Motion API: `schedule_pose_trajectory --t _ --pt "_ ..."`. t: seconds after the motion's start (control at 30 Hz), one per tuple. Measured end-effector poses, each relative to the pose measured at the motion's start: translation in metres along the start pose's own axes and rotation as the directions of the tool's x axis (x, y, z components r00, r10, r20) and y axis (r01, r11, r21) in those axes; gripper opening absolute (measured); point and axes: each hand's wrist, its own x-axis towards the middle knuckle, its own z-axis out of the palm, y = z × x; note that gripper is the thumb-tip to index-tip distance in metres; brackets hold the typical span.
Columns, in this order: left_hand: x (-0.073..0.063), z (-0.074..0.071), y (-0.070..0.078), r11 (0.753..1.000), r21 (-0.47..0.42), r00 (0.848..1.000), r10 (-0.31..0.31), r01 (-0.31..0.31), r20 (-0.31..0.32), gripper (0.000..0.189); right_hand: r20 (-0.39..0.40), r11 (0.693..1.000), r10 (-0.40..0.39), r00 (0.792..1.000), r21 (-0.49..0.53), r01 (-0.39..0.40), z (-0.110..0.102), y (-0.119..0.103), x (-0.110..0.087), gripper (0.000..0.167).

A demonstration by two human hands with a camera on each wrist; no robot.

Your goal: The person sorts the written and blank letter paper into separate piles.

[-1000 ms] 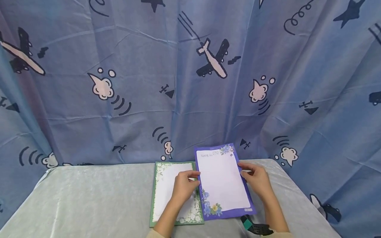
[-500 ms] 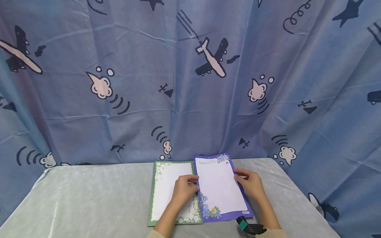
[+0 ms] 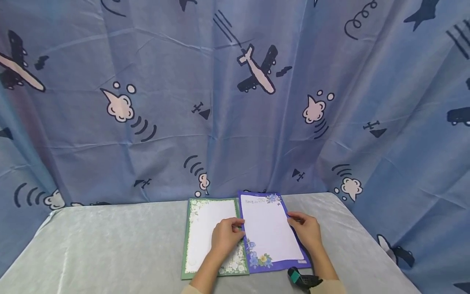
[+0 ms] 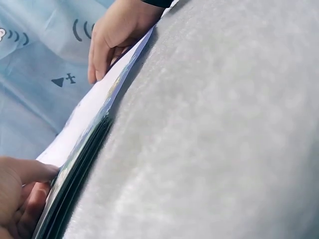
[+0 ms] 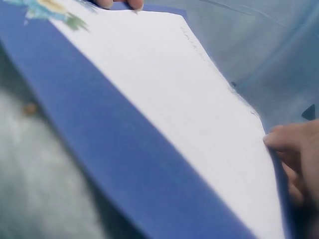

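Observation:
A purple-bordered sheet of paper [image 3: 269, 228] with blue flowers at two corners overlaps the right edge of a green-bordered stack of paper [image 3: 211, 212]. My left hand [image 3: 225, 236] reaches over the green stack and pinches the sheet's left edge between thumb and fingers. On the opposite long edge, my right hand [image 3: 306, 230] grips the sheet the same way; its thumb [image 5: 284, 138] lies on the face in the right wrist view. Faint writing shows near the top. In the left wrist view, the green stack's edge [image 4: 75, 184] shows several dark layers beside my left thumb [image 4: 37, 170].
A pale cloth-covered table [image 3: 121, 241] extends to the left and right of the papers. Behind it hangs a blue curtain [image 3: 176, 81] printed with planes and stars. A black strap with a green piece [image 3: 299, 277] is at my right wrist.
The purple sheet has come down and toward me, its top edge now just above the green stack's top. Both hands keep their grip; the right hand moves slightly left and down.

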Motion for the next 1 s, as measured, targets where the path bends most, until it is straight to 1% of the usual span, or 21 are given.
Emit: schedule_pose_trajectory --t 0.17,0.37,0.47,0.6,0.83,1.0 --pt "-0.0011 0.0009 0.0005 1.000 0.012 1.000 -0.007 0.007 -0.007 0.029 -0.010 1.000 -0.004 1.000 -0.013 0.004 0.0012 -0.0001 -0.0012 0.026" --pt "-0.0012 -0.0005 0.0023 1.000 0.020 1.000 -0.009 0.009 -0.007 0.028 -0.032 0.998 -0.034 0.999 -0.047 0.032 0.0031 -0.0017 -0.0020 0.025" --pt "-0.0011 -0.0012 0.0033 1.000 0.027 1.000 0.000 0.001 -0.011 0.029 -0.036 0.997 -0.045 0.998 -0.064 0.043 0.0037 -0.0023 -0.0024 0.026" --pt "-0.0017 -0.0015 0.0042 0.999 0.035 1.000 0.013 -0.012 -0.019 0.030 -0.037 0.997 -0.045 0.998 -0.067 0.043 0.0037 -0.0037 -0.0034 0.026" --pt "-0.0021 0.0000 0.0056 0.997 0.076 1.000 -0.003 0.005 -0.027 0.033 -0.055 0.995 -0.065 0.996 -0.078 0.061 0.0037 -0.0062 -0.0048 0.024" --pt "-0.0030 0.0013 0.0052 0.996 0.092 0.999 0.016 -0.012 -0.040 0.037 -0.056 0.995 -0.075 0.996 -0.074 0.070 0.0031 -0.0063 -0.0048 0.023"
